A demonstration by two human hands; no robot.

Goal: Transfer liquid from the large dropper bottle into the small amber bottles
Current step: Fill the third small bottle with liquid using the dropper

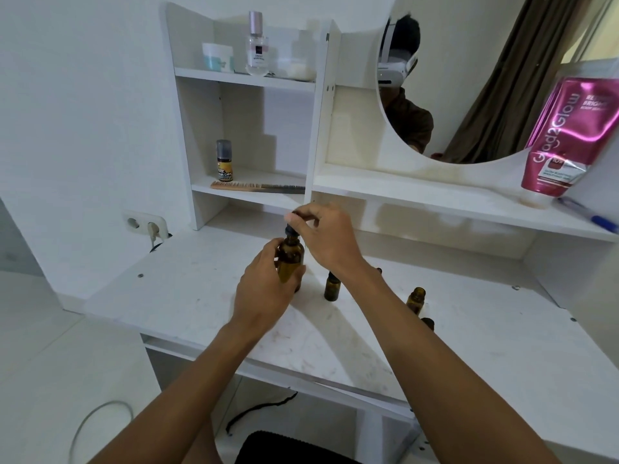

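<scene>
From the head camera, we look down at a white vanity desk [187, 296] with both arms reaching forward.

Our left hand [264, 289] is wrapped around the large dropper bottle [292, 259], fingers curled about its amber body. It holds the bottle upright at the middle of the desk; we cannot tell if the base rests on the surface.

Our right hand [326, 236] is above it, thumb and fingertips pinching the dark dropper cap [290, 230] at the bottle's neck. The cap looks seated on the neck or barely lifted; we cannot tell which.

The small amber bottles [331, 288] stand to the right, near the large bottle. One is just beside it, one further right shows an open mouth, and two more peek out from behind our right forearm. The dark glass hides whether any holds liquid.

We judge the task to be at an early step: the dropper is not yet over a small bottle, so drawing up liquid and filling each one seem to lie ahead.
</scene>
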